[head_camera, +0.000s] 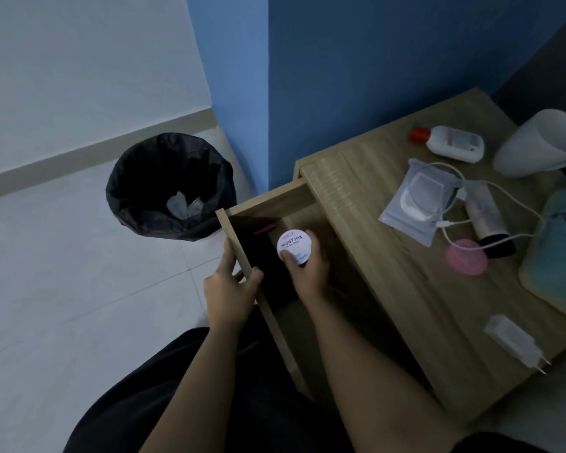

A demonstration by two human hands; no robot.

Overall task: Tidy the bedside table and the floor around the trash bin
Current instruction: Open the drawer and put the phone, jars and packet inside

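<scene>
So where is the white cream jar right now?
Head view, low centre: the cream jar is held by the right hand over the open drawer, just left of the bedside table top.

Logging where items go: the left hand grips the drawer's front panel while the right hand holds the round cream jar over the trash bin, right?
Not quite. The head view shows the right hand holding the cream jar over the open drawer, not the trash bin, which stands apart on the floor. The left hand does grip the drawer's front panel.
</scene>
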